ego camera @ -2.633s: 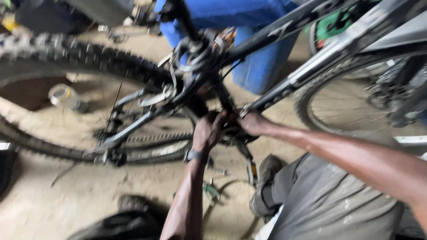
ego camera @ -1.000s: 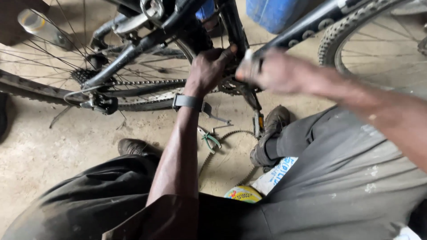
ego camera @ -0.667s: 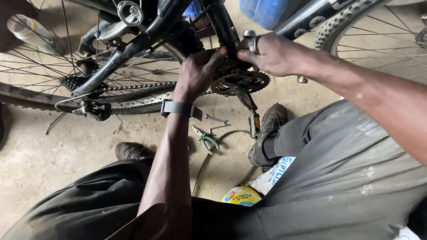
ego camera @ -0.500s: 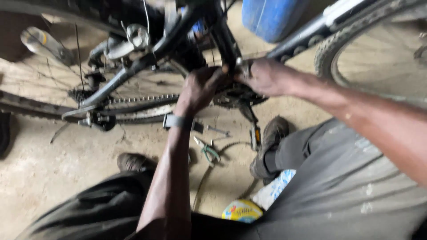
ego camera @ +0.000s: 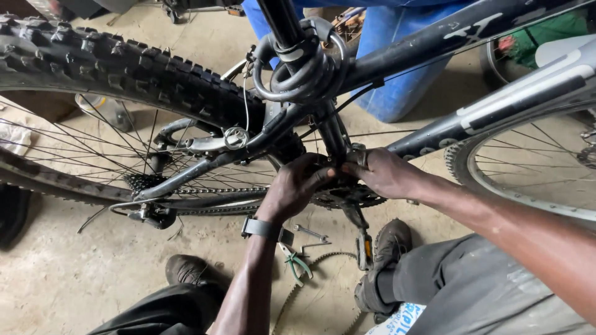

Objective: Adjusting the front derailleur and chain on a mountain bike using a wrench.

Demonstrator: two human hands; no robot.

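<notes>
A dark bicycle frame (ego camera: 428, 43) stands in front of me, its knobby rear tyre (ego camera: 124, 68) at the left. My left hand (ego camera: 295, 186) reaches up to the chainring (ego camera: 354, 197) at the bottom bracket, fingers curled against it. My right hand (ego camera: 385, 174) presses in from the right at the same spot, fingertips meeting the left hand's. Whether either hand holds a small part or tool is hidden. The chain (ego camera: 217, 191) runs left to the rear sprockets (ego camera: 141, 182). A pedal (ego camera: 364, 249) hangs below on its crank.
On the concrete floor below lie green-handled pliers (ego camera: 293, 260), a metal wrench (ego camera: 310, 234) and a loose chain (ego camera: 313, 273). A blue barrel (ego camera: 397, 68) stands behind the frame. A second wheel (ego camera: 534, 167) is at the right. My shoes (ego camera: 385, 260) flank the tools.
The view has tilted up, showing more of the tyre and frame. Both hands stay at the chainring, close together.
</notes>
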